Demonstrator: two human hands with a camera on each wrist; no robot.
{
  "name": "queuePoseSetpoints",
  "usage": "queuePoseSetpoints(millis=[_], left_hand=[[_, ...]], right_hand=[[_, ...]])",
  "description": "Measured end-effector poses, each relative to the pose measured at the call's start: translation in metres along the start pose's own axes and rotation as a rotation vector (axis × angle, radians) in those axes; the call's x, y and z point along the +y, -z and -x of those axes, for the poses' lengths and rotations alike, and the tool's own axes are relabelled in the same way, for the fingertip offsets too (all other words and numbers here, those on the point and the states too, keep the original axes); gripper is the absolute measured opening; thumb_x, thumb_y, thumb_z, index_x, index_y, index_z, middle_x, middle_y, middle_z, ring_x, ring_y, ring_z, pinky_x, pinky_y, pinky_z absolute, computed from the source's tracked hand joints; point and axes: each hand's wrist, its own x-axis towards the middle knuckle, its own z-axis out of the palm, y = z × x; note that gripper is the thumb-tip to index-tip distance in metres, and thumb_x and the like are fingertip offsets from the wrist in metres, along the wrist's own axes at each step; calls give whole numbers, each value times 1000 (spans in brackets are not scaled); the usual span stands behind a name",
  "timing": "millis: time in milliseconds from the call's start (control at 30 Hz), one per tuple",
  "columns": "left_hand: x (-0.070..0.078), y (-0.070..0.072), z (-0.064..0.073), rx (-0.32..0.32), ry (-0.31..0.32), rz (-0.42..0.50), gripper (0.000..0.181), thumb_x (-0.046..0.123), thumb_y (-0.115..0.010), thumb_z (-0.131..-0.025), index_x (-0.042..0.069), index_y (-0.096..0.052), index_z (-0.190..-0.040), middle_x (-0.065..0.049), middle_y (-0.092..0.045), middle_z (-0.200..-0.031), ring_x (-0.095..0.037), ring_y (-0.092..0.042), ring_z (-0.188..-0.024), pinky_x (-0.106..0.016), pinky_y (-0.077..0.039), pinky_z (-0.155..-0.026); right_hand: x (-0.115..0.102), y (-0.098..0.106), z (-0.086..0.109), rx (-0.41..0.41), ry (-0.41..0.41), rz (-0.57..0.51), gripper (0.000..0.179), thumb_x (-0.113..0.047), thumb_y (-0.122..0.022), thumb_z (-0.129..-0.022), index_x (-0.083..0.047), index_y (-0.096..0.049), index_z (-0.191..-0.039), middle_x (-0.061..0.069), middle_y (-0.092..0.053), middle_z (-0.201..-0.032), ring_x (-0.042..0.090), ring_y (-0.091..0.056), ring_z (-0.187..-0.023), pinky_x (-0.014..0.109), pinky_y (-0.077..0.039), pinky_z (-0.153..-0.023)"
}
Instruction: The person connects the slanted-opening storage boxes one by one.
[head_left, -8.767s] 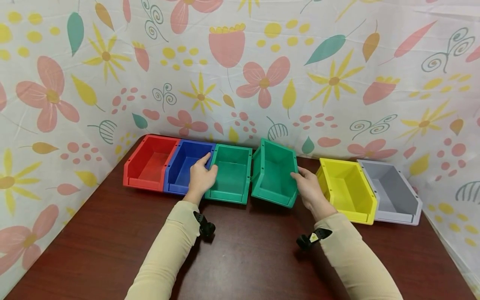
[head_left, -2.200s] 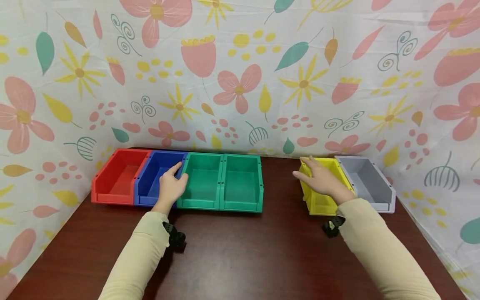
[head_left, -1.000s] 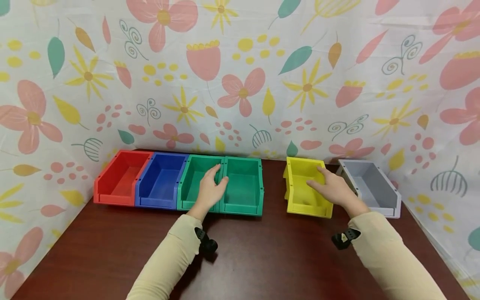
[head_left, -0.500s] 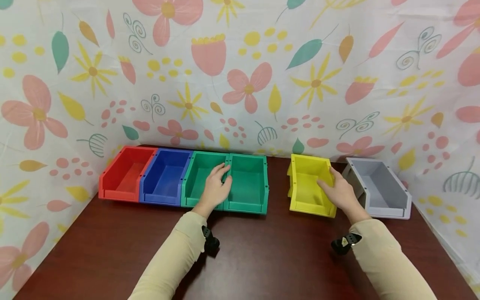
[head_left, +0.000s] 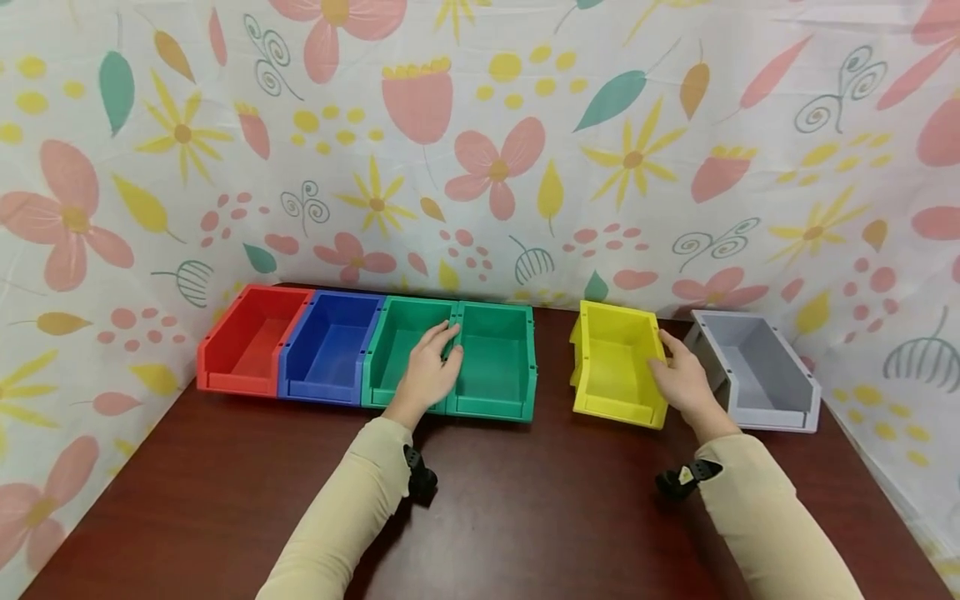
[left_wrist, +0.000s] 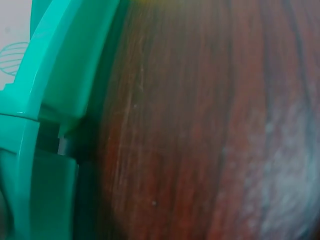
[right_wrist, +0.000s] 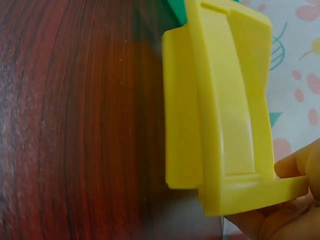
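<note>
In the head view my right hand [head_left: 684, 382] grips the right wall of a yellow storage bin [head_left: 618, 367], thumb inside and fingers outside. The right wrist view shows this bin [right_wrist: 225, 115] tilted and raised a little off the table. My left hand [head_left: 429, 371] is at the shared rim of two adjoining green bins, its thumb over the right green bin [head_left: 495, 358] and its fingers over the left green bin [head_left: 401, 342]. They appear to pinch the joined walls. The left wrist view shows the green bins' fronts [left_wrist: 55, 190], the hand almost out of frame.
A blue bin [head_left: 330, 346] and a red bin [head_left: 251, 342] stand against the green ones at the left. A grey bin [head_left: 761, 367] stands to the right of the yellow one. Dark table [head_left: 540, 508] lies in front; flowered cloth [head_left: 495, 108] hangs behind.
The right green bin has come to stand against the left one. My left hand has shifted right from the blue-green seam. The yellow bin has moved left, away from the grey bin, with my right hand.
</note>
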Motion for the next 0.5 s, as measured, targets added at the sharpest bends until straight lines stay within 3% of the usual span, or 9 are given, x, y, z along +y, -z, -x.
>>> queuePoseSetpoints(millis=[500], left_hand=[[-2,-3,0,45,17,9,46,33,-41,-98,22,-45,-142,-5,-36,-151,-29,-35,-138,-52,-40,-103]], right_hand=[[-16,-13,3,-11,16,-193,62,-23,-35,-101,-11,-4,-154,35,-41,-138,44,-56,-112,30,-55,-73]])
